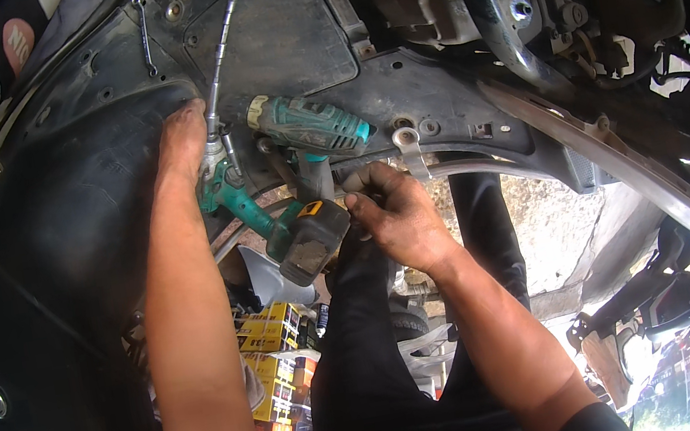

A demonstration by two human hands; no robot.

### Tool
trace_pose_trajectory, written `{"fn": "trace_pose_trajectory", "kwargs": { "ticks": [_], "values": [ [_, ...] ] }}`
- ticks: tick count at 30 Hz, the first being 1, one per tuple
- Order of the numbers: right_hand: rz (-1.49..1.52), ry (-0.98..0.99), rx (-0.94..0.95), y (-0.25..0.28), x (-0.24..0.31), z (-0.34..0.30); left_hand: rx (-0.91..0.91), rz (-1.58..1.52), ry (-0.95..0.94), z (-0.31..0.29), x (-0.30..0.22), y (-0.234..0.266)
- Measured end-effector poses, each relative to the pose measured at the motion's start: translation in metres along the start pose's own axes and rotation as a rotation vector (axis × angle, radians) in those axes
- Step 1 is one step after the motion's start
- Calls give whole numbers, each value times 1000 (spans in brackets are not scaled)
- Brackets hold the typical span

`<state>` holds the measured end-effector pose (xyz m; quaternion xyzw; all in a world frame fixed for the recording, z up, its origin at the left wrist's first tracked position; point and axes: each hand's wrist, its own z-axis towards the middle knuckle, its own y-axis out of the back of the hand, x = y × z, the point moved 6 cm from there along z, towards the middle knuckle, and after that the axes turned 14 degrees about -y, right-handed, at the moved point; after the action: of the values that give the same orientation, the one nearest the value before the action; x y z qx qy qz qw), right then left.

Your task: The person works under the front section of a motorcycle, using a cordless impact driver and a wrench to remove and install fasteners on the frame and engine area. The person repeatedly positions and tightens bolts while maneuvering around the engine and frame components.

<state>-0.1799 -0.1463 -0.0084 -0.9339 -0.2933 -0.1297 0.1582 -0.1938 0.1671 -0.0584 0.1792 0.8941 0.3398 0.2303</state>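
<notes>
My left hand (184, 142) reaches to the dark plastic panel (267, 38) of a vehicle, close beside a green cordless power tool (238, 198). Its fingers are hidden. From that tool's head rises a long metal socket extension (220, 59). A second teal cordless driver (311, 123) lies on the panel to its right. The black battery (313, 243) hangs out over the panel's near edge. Just right of this battery, my right hand (400, 218) has its fingers curled in, thumb toward forefinger, at the panel edge. What it grips, if anything, I cannot make out.
A combination wrench (145, 35) lies on the far left of the panel. A light metal bracket (410, 151) sticks out right of the driver. Metal pipes and engine parts (503, 19) fill the far right. Yellow boxes (268, 329) stand below, beside my dark trouser legs (356, 367).
</notes>
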Motion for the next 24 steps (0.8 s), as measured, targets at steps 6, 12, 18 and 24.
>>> {"fn": "trace_pose_trajectory", "kwargs": {
  "ticks": [6,12,18,24],
  "values": [
    [-153,107,63,-55,47,37,-66,-51,-177,-38,-9,4],
    [-563,213,-66,-109,73,71,-274,217,-296,-68,4,3],
    [-1082,408,-108,-149,103,96,-538,-29,-457,-88,26,7],
    [-1474,339,-37,-171,109,114,-647,-120,-484,-105,32,13]
  ]
}}
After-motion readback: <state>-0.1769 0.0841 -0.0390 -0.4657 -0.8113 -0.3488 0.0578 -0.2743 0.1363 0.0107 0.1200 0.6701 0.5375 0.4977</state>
